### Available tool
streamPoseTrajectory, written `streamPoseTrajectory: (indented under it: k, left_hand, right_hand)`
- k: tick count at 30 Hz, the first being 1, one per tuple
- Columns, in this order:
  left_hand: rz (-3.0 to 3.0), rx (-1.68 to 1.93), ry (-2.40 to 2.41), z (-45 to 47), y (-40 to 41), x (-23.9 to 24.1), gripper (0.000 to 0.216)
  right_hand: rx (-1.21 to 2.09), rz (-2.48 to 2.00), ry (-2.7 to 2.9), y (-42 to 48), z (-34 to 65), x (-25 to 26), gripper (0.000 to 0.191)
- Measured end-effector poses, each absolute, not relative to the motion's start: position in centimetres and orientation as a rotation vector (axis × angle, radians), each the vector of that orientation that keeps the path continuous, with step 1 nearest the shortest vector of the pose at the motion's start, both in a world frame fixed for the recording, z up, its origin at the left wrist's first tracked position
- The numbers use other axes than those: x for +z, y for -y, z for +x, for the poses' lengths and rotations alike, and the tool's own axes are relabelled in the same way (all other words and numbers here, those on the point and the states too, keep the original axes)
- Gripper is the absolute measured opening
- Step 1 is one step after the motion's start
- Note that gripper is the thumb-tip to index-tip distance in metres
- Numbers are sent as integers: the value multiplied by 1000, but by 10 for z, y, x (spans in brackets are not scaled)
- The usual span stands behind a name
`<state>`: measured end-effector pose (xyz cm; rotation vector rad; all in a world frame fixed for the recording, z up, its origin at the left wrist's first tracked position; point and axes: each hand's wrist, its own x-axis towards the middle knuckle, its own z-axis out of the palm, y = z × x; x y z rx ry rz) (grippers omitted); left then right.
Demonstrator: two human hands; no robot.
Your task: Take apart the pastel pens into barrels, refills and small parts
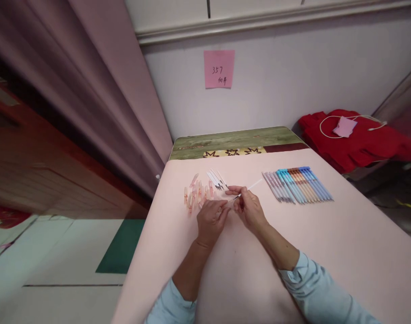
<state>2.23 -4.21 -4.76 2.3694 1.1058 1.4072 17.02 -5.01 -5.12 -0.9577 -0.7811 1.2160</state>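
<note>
My right hand [248,208] pinches a thin white pen refill [250,185] that points up and to the right over the pale pink table [327,243]. My left hand [210,220] lies curled just left of it, fingers bent toward a scatter of small clear orange pen caps [195,194]; whether it holds one is hidden. Behind the hands rests a small bundle of white refills with dark tips [217,179]. A neat row of assembled pens in lilac, blue and tan [298,183] lies to the right.
A pink sticky note [219,68] hangs on the wall. A red cloth with a white cable [352,135] sits at the right. A curtain [100,90] hangs at the left beside the table edge. A green patterned surface [235,141] lies behind the table.
</note>
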Motion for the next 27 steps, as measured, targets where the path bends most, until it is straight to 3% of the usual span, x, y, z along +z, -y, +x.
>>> streamPoseTrajectory:
  k: [14,27]
  left_hand:
    - [2392,1416,-1072,21,43,-48,14]
    - [2259,1298,-1054,20,45,-51,15]
  right_hand:
    - [1191,-1023,917,54,169,-51,52]
    - [1029,-1127,1330,60,170,-51,42]
